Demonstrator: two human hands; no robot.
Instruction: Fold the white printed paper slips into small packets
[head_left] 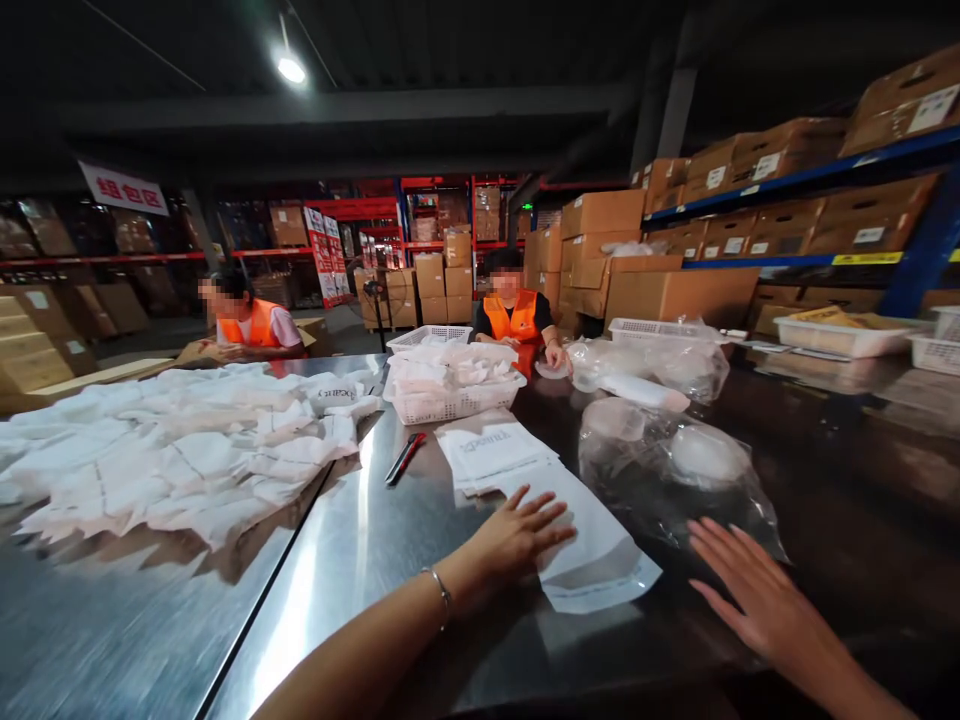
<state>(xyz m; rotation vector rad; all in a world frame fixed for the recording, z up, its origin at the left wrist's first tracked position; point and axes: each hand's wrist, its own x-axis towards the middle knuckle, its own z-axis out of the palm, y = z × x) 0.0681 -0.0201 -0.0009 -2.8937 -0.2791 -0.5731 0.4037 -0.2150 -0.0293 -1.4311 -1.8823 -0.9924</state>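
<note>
My left hand (517,535) lies with spread fingers over the near edge of a flat white bag (592,545), which has a clear strip along its near end. Behind that bag is a stack of white printed bags (499,450). Off to the right, my right hand (757,590) hovers or rests with its fingers stretched out and nothing in it; I cannot tell whether it touches the table. Just beyond it lies a clear plastic bag (622,480) with round whitish items (709,453) inside. A red and black box cutter (405,460) rests left of the stack.
A broad heap of white packets (187,440) covers the left of the metal table (330,560). One white basket (454,400) full of packets stands mid-table. Two people in orange vests (514,315) sit across. Cartons (604,215) and racks (795,210) stand behind.
</note>
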